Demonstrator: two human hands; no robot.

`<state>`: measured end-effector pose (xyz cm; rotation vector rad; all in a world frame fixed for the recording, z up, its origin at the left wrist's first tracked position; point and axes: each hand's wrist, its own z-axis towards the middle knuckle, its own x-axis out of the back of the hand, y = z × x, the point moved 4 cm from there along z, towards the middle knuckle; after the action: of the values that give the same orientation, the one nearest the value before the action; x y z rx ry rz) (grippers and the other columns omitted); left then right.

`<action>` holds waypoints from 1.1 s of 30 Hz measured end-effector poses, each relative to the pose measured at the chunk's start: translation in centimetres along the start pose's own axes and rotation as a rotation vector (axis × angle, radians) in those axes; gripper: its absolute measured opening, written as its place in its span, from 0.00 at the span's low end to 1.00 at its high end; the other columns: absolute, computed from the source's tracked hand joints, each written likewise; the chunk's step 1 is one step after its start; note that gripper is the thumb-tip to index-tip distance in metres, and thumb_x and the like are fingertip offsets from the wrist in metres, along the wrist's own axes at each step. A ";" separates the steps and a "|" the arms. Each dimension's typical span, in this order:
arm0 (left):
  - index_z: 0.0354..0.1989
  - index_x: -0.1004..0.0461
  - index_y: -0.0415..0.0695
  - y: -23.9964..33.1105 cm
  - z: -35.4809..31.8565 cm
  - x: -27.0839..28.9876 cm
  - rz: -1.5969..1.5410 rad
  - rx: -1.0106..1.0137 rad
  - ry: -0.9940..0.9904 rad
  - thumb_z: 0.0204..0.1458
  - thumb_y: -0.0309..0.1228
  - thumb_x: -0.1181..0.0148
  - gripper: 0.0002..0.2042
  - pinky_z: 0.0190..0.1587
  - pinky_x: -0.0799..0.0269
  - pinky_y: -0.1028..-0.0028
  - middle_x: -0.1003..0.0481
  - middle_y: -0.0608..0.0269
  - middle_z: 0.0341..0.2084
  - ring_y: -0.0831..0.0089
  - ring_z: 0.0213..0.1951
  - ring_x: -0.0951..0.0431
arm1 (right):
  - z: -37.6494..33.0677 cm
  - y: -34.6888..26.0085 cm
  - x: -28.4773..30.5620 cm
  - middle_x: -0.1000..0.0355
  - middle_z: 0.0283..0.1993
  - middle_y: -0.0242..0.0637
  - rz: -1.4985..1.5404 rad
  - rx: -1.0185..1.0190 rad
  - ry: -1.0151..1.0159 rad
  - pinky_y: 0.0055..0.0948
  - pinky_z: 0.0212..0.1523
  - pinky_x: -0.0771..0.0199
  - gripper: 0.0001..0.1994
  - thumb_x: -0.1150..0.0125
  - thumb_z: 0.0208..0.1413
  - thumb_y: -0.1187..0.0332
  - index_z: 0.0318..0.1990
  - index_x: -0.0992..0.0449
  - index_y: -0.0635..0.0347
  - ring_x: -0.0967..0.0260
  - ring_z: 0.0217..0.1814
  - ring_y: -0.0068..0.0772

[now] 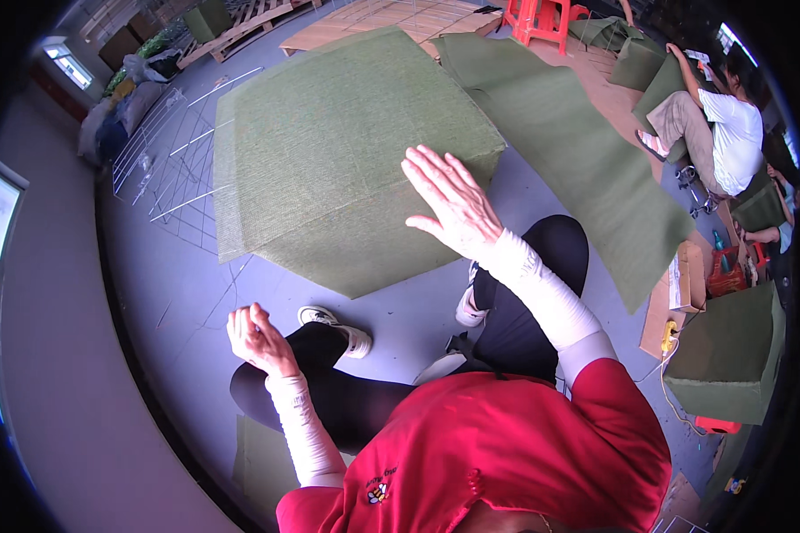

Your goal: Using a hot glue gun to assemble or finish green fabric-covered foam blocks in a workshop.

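A large box-shaped piece covered in green woven mesh fabric [329,169] stands on the floor before me. Over its near right edge is my right hand [458,204], its fingers straight and its thumb spread, with nothing in it; whether it touches the fabric I cannot tell. My left hand [262,340] is raised above my left knee, apart from the box, with its fingers curled closed. What those fingers hold, if anything, is hidden. White sleeves cover both my forearms.
White wire grid panels [182,155] lie left of the box. A long green fabric sheet [569,151] spreads to the right. Beyond it a person in a white shirt [733,133] sits working. Another green box [729,355], a yellow power socket [669,336] and a red stool [542,22] stand around.
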<state>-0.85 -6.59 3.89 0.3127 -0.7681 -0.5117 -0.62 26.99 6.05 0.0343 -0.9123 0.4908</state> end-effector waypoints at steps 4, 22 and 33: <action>0.63 0.39 0.43 8.1 2.7 -3.0 0.178 -0.504 -0.261 0.57 0.46 0.52 0.28 0.68 0.58 0.52 0.40 0.56 0.63 0.56 0.67 0.46 | 0.8 -1.8 -2.7 0.48 0.69 0.41 -0.011 0.028 -0.028 0.50 0.70 0.56 0.40 0.37 0.47 0.52 0.66 0.45 0.58 0.55 0.73 0.42; 0.64 0.41 0.46 1.0 5.0 -4.6 0.397 -0.404 -0.175 0.60 0.48 0.54 0.28 0.68 0.54 0.58 0.39 0.62 0.63 0.65 0.66 0.44 | -1.7 2.5 5.2 0.45 0.68 0.43 -0.075 -0.060 0.365 0.44 0.65 0.46 0.38 0.35 0.50 0.57 0.66 0.45 0.57 0.43 0.67 0.42; 0.52 0.29 0.36 -7.3 3.0 1.9 0.105 0.134 0.036 0.61 0.33 0.49 0.16 0.55 0.32 0.66 0.24 0.50 0.45 0.61 0.48 0.24 | -52.4 24.0 -2.1 0.24 0.27 0.33 0.612 -1.824 0.812 0.25 0.23 0.31 0.09 0.41 0.56 0.63 0.33 0.21 0.59 0.28 0.24 0.25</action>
<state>-4.25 -13.98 3.73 0.4028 -0.7817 -0.3551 27.49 59.68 -32.26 -1.9926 -0.2578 0.0338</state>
